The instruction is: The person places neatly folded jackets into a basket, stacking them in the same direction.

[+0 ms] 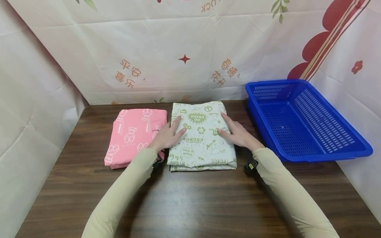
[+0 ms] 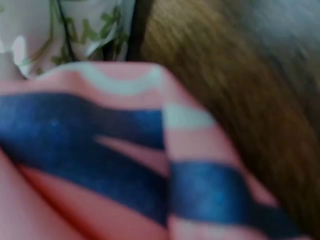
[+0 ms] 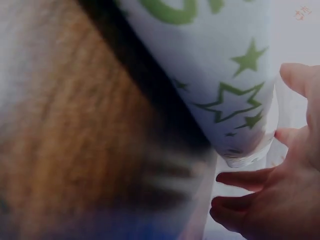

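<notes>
A folded white cloth with green print (image 1: 200, 142) lies flat on the brown table. My left hand (image 1: 168, 135) rests at its left edge, thumb and a finger extended over the top. On the right edge lies my right hand (image 1: 239, 134), its fingers spread. In the right wrist view that hand (image 3: 280, 165) is beside the starred side of the cloth (image 3: 225, 90). A folded pink cloth (image 1: 131, 135) sits left of the white one, partly behind my left wrist; its pink and dark blue surface (image 2: 120, 200) fills much of the left wrist view, where the hand cannot be made out.
A blue plastic basket (image 1: 324, 157) stands at the right of the wooden table (image 1: 190, 205). Printed white fabric (image 1: 160, 43) hangs behind the table, and pale fabric covers both sides.
</notes>
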`<state>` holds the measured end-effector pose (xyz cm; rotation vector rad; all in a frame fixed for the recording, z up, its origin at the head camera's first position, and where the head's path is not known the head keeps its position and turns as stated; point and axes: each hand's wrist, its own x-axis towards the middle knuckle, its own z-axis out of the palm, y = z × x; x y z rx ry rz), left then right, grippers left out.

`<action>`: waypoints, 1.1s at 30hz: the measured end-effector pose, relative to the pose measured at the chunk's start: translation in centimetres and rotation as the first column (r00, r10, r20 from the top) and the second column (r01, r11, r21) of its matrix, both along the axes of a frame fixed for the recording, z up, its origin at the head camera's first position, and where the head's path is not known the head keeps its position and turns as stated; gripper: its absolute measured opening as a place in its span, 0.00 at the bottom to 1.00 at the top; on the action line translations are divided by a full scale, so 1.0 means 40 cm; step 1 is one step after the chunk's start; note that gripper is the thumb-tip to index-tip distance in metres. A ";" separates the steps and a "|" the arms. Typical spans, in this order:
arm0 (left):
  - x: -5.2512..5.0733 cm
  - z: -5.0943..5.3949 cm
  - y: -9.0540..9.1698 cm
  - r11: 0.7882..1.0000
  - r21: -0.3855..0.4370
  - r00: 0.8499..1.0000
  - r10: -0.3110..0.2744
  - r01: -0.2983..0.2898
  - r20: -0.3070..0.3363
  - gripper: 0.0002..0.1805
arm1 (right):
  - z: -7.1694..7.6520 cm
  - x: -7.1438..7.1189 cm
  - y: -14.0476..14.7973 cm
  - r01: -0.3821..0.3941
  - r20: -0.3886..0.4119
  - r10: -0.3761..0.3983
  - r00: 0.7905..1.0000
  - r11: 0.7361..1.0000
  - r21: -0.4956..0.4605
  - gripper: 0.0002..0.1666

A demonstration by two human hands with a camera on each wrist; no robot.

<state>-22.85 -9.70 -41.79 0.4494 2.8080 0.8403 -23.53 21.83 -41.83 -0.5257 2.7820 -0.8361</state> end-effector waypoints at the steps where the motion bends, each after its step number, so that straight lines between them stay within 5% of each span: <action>1: -0.001 -0.002 0.001 1.000 0.009 1.000 0.000 0.000 -0.002 0.41 | -0.005 0.000 0.003 -0.013 0.002 0.013 1.000 1.000 -0.024 0.48; 7: -0.008 -0.011 0.011 0.998 0.069 1.000 -0.004 0.004 0.006 0.44 | -0.021 0.005 0.013 -0.059 -0.003 0.059 0.998 0.992 -0.114 0.50; 11: -0.014 -0.005 0.012 0.982 0.189 0.999 -0.009 0.001 0.039 0.42 | -0.024 0.005 0.017 -0.040 0.003 0.041 0.999 0.987 -0.155 0.51; 14: -0.014 0.006 0.008 0.939 0.342 0.990 -0.014 -0.034 0.138 0.41 | -0.022 0.006 0.019 -0.027 0.024 0.032 0.999 0.979 -0.200 0.52; 17: -0.009 0.014 0.001 0.864 0.492 0.964 -0.033 -0.105 0.263 0.41 | -0.019 0.009 0.020 -0.011 0.066 0.029 0.997 0.967 -0.256 0.53; 20: -0.003 0.017 -0.006 0.809 0.572 0.947 -0.068 -0.132 0.314 0.45 | -0.018 0.014 0.023 0.018 0.109 0.016 0.994 0.955 -0.297 0.53; 25: 0.001 0.007 -0.020 0.792 0.607 0.944 -0.147 -0.066 0.295 0.50 | -0.021 0.019 0.031 0.035 0.122 0.005 0.992 0.947 -0.321 0.54; 30: -0.002 -0.002 -0.042 0.774 0.627 0.916 -0.186 -0.086 0.355 0.47 | -0.019 0.026 0.036 0.049 0.118 -0.006 0.993 0.930 -0.364 0.53; 33: -0.005 0.000 -0.052 0.722 0.676 0.882 -0.212 -0.149 0.422 0.44 | -0.017 0.030 0.036 0.057 0.120 -0.009 0.993 0.915 -0.400 0.52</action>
